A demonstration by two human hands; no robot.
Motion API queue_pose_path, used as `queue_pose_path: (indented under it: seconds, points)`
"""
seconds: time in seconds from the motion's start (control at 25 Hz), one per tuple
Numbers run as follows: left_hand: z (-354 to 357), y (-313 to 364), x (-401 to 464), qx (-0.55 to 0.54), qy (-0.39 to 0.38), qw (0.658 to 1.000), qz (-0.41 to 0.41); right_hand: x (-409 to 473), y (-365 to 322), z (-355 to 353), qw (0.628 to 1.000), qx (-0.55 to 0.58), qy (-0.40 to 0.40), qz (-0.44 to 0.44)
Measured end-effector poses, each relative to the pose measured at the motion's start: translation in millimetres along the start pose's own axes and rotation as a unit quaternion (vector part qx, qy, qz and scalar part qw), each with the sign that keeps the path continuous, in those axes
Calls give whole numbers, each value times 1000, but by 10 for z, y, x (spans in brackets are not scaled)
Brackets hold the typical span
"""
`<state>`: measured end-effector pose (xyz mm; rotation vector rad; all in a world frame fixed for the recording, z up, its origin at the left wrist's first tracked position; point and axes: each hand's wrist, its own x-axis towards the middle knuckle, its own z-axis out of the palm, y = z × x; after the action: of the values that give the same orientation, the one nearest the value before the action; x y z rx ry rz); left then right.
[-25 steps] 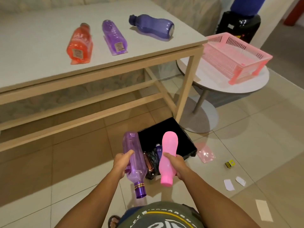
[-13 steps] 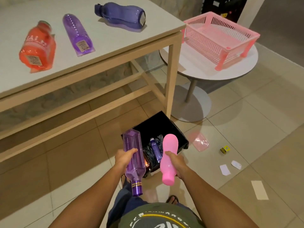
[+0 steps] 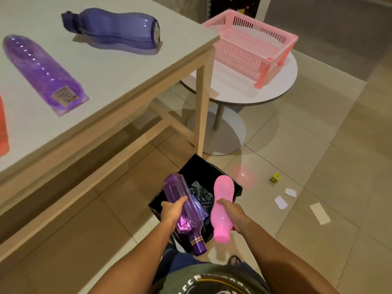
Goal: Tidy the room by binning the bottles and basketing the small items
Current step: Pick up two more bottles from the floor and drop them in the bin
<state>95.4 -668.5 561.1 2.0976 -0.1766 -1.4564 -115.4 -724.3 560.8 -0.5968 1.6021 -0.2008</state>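
Observation:
My left hand [image 3: 172,211] grips a clear purple bottle [image 3: 180,200], cap end toward me, above the black bin [image 3: 203,166] on the floor. My right hand [image 3: 232,215] grips a pink bottle [image 3: 222,200] beside it, also over the bin. Inside the bin a dark liner and another bottle show. On the wooden table [image 3: 127,81] lie a purple bottle [image 3: 42,71], a dark violet bottle [image 3: 114,28] and an orange bottle [image 3: 3,128] at the left edge. The pink basket [image 3: 275,35] sits on a round white table [image 3: 275,90].
On the tiled floor to the right of the bin lie a pink translucent lid [image 3: 244,175], a small yellow box [image 3: 275,178] and three white paper scraps [image 3: 281,202]. The table leg [image 3: 203,102] stands just behind the bin. My foot in a sandal [image 3: 233,259] is below.
I have come closer to the bin, with both bottles now held over its opening. The table and basket have shifted left and nearer in view.

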Motion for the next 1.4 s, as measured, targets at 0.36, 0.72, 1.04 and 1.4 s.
queue_pose_path:
  seconds: [0.36, 0.72, 1.04, 1.4]
  points:
    - [-105, 69, 599, 173, -61, 983, -18, 248, -101, 286, 999, 5, 36, 31]
    - [528, -105, 1628, 228, 4, 972, -53, 1590, -70, 443, 996, 34, -19, 81]
    - [987, -881, 2969, 342, 27, 937, -63, 3334, 434, 755, 986, -120, 34, 108]
    - [1160, -1322, 4035, 436, 50, 897, -57, 4431, 863, 813, 940, -335, 12, 62]
